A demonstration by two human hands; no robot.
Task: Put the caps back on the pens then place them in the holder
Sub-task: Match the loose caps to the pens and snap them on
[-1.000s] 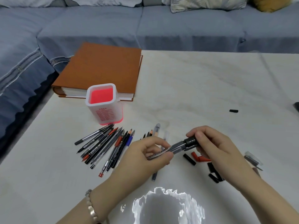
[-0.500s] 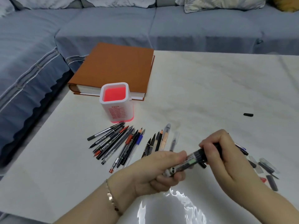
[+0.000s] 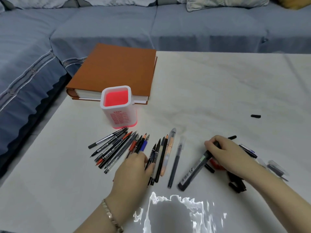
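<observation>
Gripped by right hand [image 3: 225,152], marker [image 3: 193,172] slanting lower-left to upper-right; holder [image 3: 117,118] toward upper left, nearer to relaxed left hand [image 3: 133,170].

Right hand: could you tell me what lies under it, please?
The right hand grips a black marker; part of a red cap shows beneath; the marker's top end is covered.

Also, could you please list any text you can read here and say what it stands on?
No text here can be read.
On the holder: rows of red print on the front wall, too blurred to read.
On the marker gripped by the right hand: white print and a pale label, too blurred.
On the pens: white print on several barrels, too small.
On the book: no text shows.
</observation>
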